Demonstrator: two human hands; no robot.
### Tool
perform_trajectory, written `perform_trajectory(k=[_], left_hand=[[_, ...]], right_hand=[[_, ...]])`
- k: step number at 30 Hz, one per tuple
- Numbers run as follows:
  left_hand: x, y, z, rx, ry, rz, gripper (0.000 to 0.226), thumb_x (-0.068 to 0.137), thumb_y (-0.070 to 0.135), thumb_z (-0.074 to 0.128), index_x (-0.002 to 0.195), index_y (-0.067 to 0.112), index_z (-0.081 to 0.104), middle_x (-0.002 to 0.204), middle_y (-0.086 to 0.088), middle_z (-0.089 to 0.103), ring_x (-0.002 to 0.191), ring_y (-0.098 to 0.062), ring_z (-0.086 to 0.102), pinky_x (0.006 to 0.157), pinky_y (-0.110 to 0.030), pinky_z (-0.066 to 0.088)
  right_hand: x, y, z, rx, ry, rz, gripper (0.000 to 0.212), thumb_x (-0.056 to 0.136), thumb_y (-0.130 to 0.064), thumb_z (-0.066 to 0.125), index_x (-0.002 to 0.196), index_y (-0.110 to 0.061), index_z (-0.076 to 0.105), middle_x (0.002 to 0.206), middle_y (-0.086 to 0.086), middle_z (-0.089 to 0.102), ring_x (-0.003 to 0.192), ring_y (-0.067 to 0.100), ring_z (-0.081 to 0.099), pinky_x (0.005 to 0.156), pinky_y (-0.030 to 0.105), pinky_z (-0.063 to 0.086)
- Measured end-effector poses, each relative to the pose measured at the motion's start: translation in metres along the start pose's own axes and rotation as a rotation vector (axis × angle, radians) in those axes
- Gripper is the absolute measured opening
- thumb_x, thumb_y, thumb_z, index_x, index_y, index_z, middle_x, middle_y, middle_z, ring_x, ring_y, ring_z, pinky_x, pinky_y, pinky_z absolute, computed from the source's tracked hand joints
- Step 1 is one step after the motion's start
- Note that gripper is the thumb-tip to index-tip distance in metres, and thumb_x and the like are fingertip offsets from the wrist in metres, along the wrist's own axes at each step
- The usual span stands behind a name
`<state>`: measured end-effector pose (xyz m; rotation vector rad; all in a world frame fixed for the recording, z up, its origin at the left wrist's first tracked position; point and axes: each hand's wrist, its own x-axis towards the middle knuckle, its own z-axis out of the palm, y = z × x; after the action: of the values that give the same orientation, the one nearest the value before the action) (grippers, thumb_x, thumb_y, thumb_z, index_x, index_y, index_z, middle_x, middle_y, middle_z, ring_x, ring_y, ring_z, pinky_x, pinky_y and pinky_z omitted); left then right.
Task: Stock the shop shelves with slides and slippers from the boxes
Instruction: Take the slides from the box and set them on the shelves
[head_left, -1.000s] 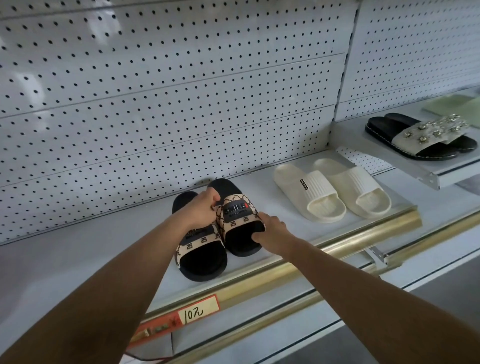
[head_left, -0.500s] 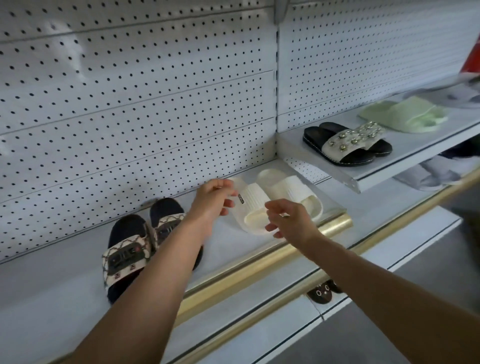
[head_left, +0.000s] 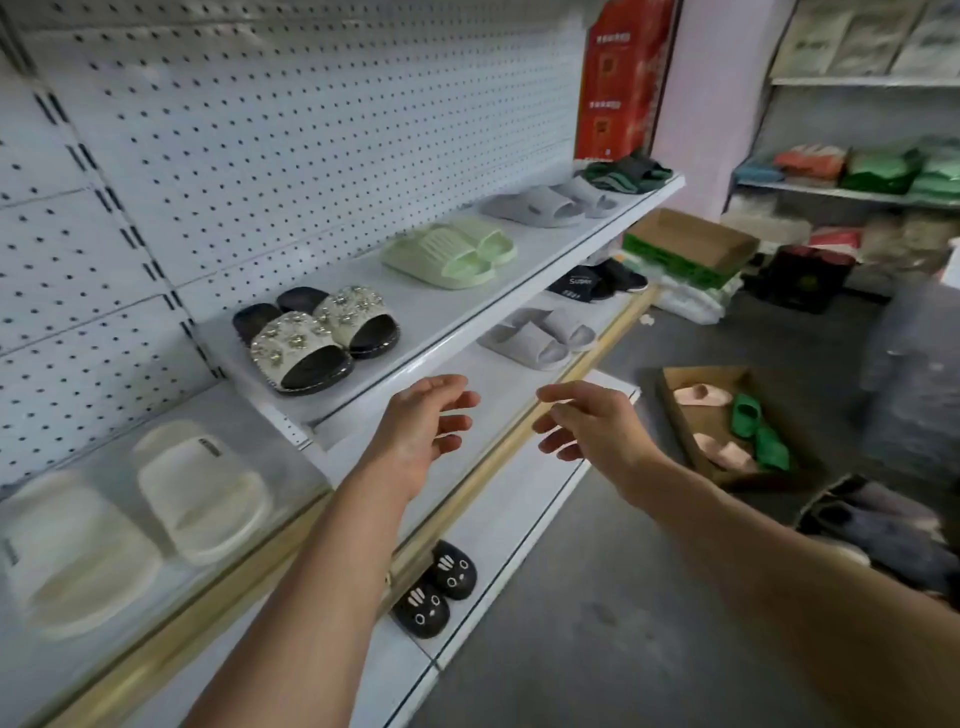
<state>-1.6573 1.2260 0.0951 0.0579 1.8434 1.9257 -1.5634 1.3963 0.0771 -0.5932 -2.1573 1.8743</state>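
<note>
Hands: left hand (head_left: 421, 431), right hand (head_left: 592, 426) empty, fingers loose, above shelf (head_left: 519, 312).

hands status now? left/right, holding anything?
Left hand: open, fingers relaxed, holding nothing.
Right hand: open, fingers loosely bent, holding nothing.

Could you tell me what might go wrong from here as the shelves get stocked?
1. The open cardboard box of pink and green slides sits on the floor beside the aisle, so stepping back could mean tripping over it.
2. The black slides with jewelled white straps lie near the upper shelf's front edge; the empty left hand or right hand might knock them off when reaching past.
</note>
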Motion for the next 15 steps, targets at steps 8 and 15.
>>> perform_trajectory(k=[8, 15], left_hand=[[0.079, -0.018, 0.176, 0.012, -0.235, -0.108, 0.007, 0.093, 0.017, 0.058, 0.096, 0.017, 0.065, 0.083, -0.001, 0.071, 0.06, -0.013, 0.056, 0.055, -0.024, 0.04], [0.195, -0.024, 0.298, 0.079, -0.343, -0.187, 0.003, 0.093, 0.022, 0.06, 0.092, 0.021, 0.064, 0.08, 0.004, 0.07, 0.061, -0.01, 0.056, 0.057, -0.023, 0.04]], right_hand=[[0.05, 0.049, -0.165, 0.107, 0.308, 0.105, 0.024, 0.096, -0.004, 0.048, 0.101, -0.016, 0.068, 0.074, 0.004, 0.072, 0.059, 0.018, 0.066, 0.054, 0.025, 0.047], [0.146, 0.094, -0.273, 0.204, 0.528, 0.169, 0.019, 0.097, -0.008, 0.05, 0.097, -0.017, 0.067, 0.069, 0.004, 0.069, 0.048, 0.013, 0.061, 0.055, 0.026, 0.048]])
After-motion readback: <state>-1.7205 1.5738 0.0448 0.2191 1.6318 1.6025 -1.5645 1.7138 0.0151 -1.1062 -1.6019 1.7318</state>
